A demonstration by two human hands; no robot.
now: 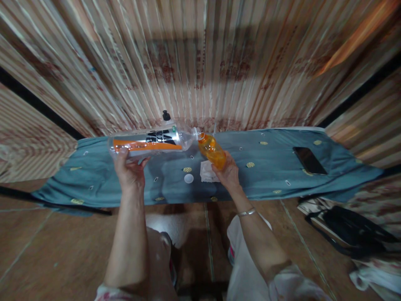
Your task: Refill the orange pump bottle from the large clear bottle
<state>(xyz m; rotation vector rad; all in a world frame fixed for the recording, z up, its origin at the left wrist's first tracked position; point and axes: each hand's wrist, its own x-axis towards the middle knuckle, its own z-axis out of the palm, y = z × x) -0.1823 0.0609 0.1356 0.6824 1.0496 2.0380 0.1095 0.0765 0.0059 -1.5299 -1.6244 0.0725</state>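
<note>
My left hand [130,167] is closed around the lower part of a large clear plastic bottle [150,142] with a silver, black and orange label. That bottle lies nearly level in the air, its neck pointing right. In my right hand [228,171] is a smaller bottle [212,151] of orange colour, tilted with its neck up and to the left. The two mouths meet or nearly meet; I cannot tell whether liquid passes between them. Below, a round white cap [188,179] and a folded white tissue [208,172] lie on the cloth.
A blue-green patterned cloth [266,179] covers the table. Behind the large bottle stands a bottle with a black top [166,115]. A black phone [309,160] lies at the right. Striped curtains [200,62] hang behind, and a black bag [354,230] is low at the right.
</note>
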